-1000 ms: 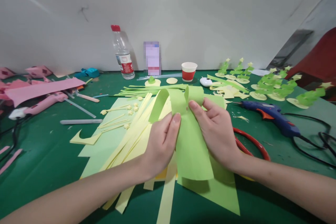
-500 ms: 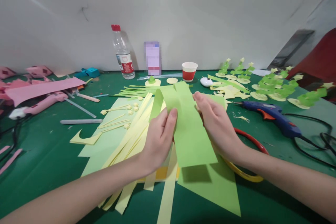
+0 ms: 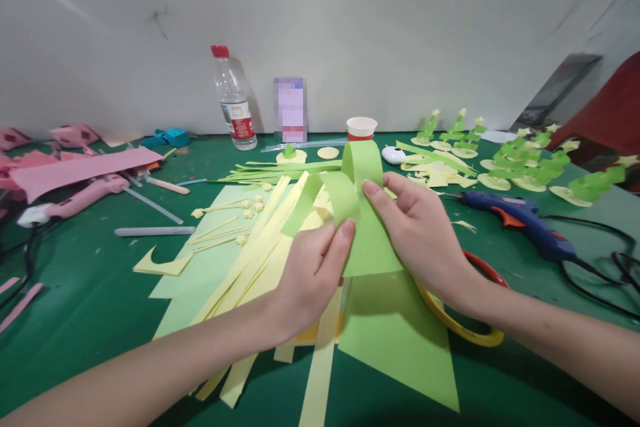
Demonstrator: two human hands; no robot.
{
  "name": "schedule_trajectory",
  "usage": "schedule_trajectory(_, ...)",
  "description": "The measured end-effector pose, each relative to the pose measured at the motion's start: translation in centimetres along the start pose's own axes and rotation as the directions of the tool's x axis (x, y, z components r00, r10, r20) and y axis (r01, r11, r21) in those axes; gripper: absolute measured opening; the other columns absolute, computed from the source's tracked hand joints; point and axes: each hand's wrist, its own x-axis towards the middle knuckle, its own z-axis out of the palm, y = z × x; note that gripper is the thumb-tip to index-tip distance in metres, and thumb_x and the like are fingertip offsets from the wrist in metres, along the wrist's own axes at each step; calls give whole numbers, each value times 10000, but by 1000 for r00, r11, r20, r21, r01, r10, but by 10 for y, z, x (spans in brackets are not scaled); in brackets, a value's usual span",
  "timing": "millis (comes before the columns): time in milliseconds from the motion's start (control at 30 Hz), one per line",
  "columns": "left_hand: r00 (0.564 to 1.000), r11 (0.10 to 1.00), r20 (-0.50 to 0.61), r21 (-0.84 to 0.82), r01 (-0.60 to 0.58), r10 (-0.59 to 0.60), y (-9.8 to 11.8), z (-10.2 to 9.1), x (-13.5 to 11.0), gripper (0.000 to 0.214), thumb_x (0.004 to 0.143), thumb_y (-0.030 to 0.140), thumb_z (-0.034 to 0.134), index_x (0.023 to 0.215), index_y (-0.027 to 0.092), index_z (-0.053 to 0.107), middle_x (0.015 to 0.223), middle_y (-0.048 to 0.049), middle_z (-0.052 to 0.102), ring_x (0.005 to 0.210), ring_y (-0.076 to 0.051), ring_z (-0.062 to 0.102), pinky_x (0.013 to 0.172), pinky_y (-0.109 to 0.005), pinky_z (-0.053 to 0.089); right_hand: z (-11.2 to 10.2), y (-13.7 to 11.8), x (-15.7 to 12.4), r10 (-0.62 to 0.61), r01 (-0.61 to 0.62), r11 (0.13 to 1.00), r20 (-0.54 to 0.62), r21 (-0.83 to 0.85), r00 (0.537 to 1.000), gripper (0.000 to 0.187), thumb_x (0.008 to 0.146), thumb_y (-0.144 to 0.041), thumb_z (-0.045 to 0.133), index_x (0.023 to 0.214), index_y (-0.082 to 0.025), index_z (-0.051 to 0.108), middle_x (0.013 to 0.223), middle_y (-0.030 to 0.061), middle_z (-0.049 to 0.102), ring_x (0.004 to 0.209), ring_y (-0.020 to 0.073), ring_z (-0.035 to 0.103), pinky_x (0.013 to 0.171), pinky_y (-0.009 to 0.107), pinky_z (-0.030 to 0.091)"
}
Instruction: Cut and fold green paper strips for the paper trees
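At the centre of the frame, the green paper (image 3: 373, 233) was raised in two rounded curves above the desk (image 3: 90, 320), with the left hand (image 3: 313, 273) and right hand (image 3: 425, 233) both on it: each grip was closed in a thumb-and-finger pinch, the left at the lower end of the nearer curve, the right part-way down the taller one. Handling it well seemed to call for light, flat thumb pressure, since a hard squeeze would likely have creased the bend; keeping the edges level and easing the curve round little by little would probably have spared it a kink or a twist. Whether both curves belonged to one strip could not be told. The paper looked matt, stiff enough to hold an arch yet thin enough to curl, with straight-cut edges. Below it a flat green sheet (image 3: 400, 347) ran to a sharp corner toward the bottom of the frame; left of centre, narrow pale yellow strips (image 3: 255, 253) fanned over a mint-green sheet (image 3: 177, 287). Smooth, rounded red and yellow handles (image 3: 483, 339) showed by the right forearm, and at upper right crinkled green paper shapes (image 3: 595, 183) stood on pale discs.
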Motion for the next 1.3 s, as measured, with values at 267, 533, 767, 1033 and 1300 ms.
schedule_trajectory(267,996,1000,-93,-20,4,-6,4,-4,-1,356,886,330,282,562,214,372,446,51,390,385,-87,417,379,-205,353,-4,-1,7,10,12,994,-207,106,978,217,833,-267,481,626,-208,453,542,-39,415,472,88,403,434,210,343)
schedule_trajectory(533,962,979,221,-88,182,-159,18,-23,19,301,835,315,436,560,194,456,472,67,441,372,-66,452,393,-164,396,-18,-17,23,264,-424,784,374,454,889,167,834,-289,489,737,-200,591,762,17,641,625,132,593,571,269,509)
schedule_trajectory(767,673,908,611,322,269,-416,24,-37,22,438,838,405,427,460,195,354,361,66,409,378,-73,422,505,-172,392,-32,-10,42,282,-325,848,163,419,945,302,850,-223,450,646,-156,662,611,-9,604,553,69,547,539,192,438)
schedule_trajectory(1033,536,730,559,661,173,-633,38,-76,34,425,804,342,447,406,207,386,339,28,474,356,-113,480,456,-199,407,-53,25,77,279,-262,893,8,367,960,244,826,-182,479,624,-153,613,616,13,615,576,106,558,597,238,438)
schedule_trajectory(1300,413,452,405,892,19,-816,37,-79,25,504,756,341,450,284,191,361,333,-44,493,351,-135,454,477,-267,407,-75,39,92,176,-129,958,-166,256,970,170,782,-170,550,619,-185,595,683,-7,602,653,112,528,669,250,414)
